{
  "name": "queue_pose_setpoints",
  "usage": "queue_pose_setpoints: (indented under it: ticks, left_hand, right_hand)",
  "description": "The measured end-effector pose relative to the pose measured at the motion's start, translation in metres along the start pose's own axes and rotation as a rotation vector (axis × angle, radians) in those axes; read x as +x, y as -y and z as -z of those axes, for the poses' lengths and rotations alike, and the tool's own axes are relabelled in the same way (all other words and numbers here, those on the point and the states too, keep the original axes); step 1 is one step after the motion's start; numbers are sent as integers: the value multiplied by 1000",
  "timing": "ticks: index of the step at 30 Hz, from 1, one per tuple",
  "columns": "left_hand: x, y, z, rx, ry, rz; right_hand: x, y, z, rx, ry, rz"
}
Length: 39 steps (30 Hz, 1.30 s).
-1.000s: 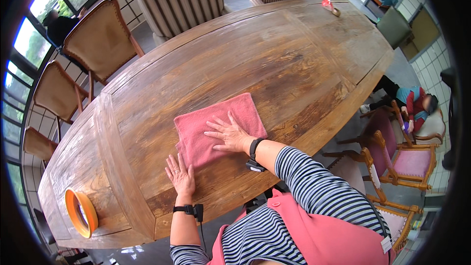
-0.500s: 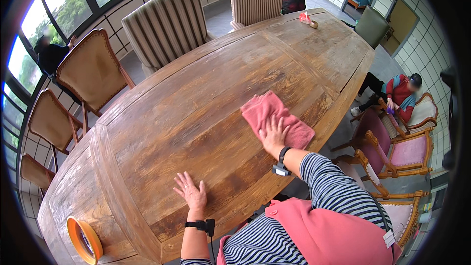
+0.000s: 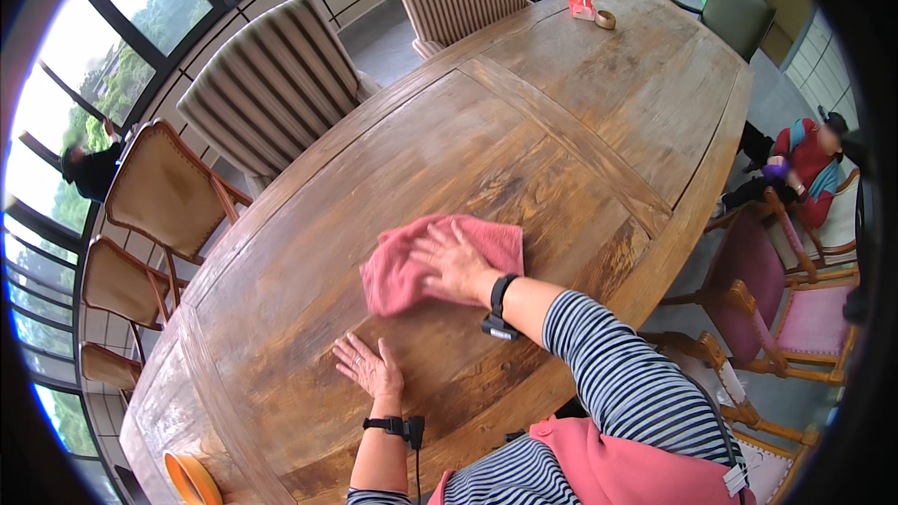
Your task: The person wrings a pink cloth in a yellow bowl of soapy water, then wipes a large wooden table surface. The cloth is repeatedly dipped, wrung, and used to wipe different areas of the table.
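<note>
My right hand (image 3: 458, 266) lies spread and flat on a pink cloth (image 3: 393, 271), pressing it against the long wooden table (image 3: 580, 131). The cloth is rumpled, its left part bunched beyond my fingertips and its right corner reaching past my wrist. Nearer to me and to the left is my left hand (image 3: 374, 369), empty, with a ring on one finger and its fingers apart. It is at the tabletop just below the cloth's left end; whether the palm touches the wood I cannot tell. Both wrists wear black bands with small devices.
An orange ring-shaped dish (image 3: 192, 480) stands at the table's near left end. A red packet (image 3: 582, 7) and a tape roll (image 3: 605, 20) lie at the far end. Striped chairs (image 3: 271, 93) and tan chairs line the left; pink-seated chairs (image 3: 814, 318) stand right. Several people are around.
My right hand has swept the cloth leftward across the tabletop, closer to my left hand, and the cloth has bunched up. The left hand stays nearly in place. The view has shifted.
</note>
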<state>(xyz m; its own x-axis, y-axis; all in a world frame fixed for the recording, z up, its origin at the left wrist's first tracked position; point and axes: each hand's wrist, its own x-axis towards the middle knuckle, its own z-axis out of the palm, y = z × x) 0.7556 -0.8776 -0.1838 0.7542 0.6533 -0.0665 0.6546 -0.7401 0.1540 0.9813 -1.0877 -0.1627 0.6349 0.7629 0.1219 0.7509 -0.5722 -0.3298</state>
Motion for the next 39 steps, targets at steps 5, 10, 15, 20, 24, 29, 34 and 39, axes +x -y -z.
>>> queue_pose_setpoints:
  ticks: [5, 10, 15, 20, 24, 29, 34, 39]
  left_hand:
    - [-5, -17, 6, 86, -36, 59]
    - [-3, -18, 11, 117, -11, 68]
    - [-4, -19, 13, 162, -14, 41]
    - [-3, -15, 13, 128, -11, 19]
    - [-2, -12, 13, 100, 7, 20]
    - [-4, -11, 15, 104, -17, -6]
    - [-3, -8, 13, 93, -40, 6]
    - [-2, -9, 14, 127, -22, 23]
  right_hand:
    - [56, -122, 41, -166, -15, -270]
    - [111, -229, 54, -311, 11, -507]
    - [173, -304, 53, -414, -134, -737]
    - [251, -290, 44, -261, -213, -863]
    - [313, -189, 10, -129, -129, -317]
    - [334, -21, -37, -132, 110, 260]
    - [336, -70, -38, -104, 18, 306]
    - [316, -252, 1, -152, -270, -170]
